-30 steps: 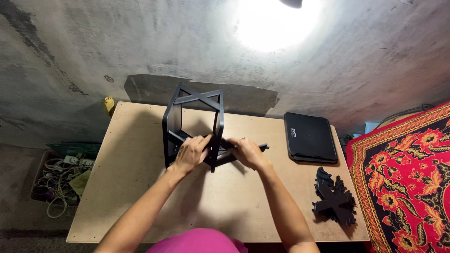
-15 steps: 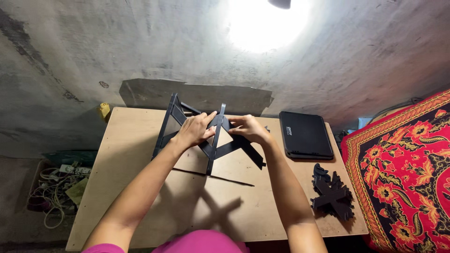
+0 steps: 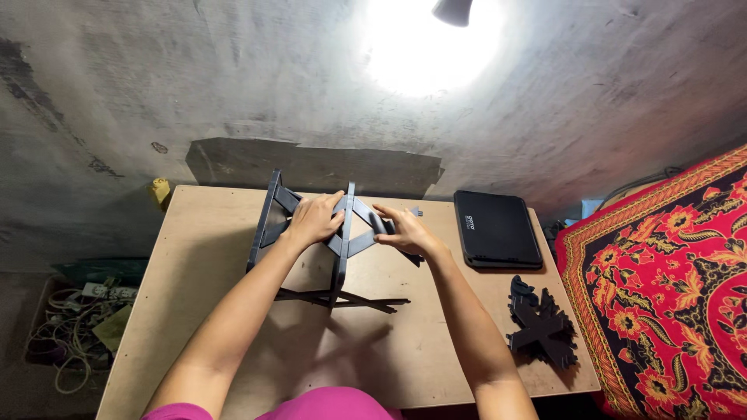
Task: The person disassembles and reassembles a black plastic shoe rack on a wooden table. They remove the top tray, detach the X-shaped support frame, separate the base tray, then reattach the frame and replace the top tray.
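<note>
Folding flatter than before, the black frame (image 3: 311,241) now leans low at the middle of the table (image 3: 194,327). Left hand (image 3: 315,220) grips its top bar; right hand (image 3: 405,232) presses flat on crossed slats.

Your near table (image 3: 257,350) edge is open. Black case (image 3: 498,229) and black cross piece (image 3: 542,330) block your right side.

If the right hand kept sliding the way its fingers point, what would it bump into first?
The right hand points leftward across the black folding frame, so it would probably first meet the frame's upright bar, then the left hand just beyond; depth is unclear.
</note>
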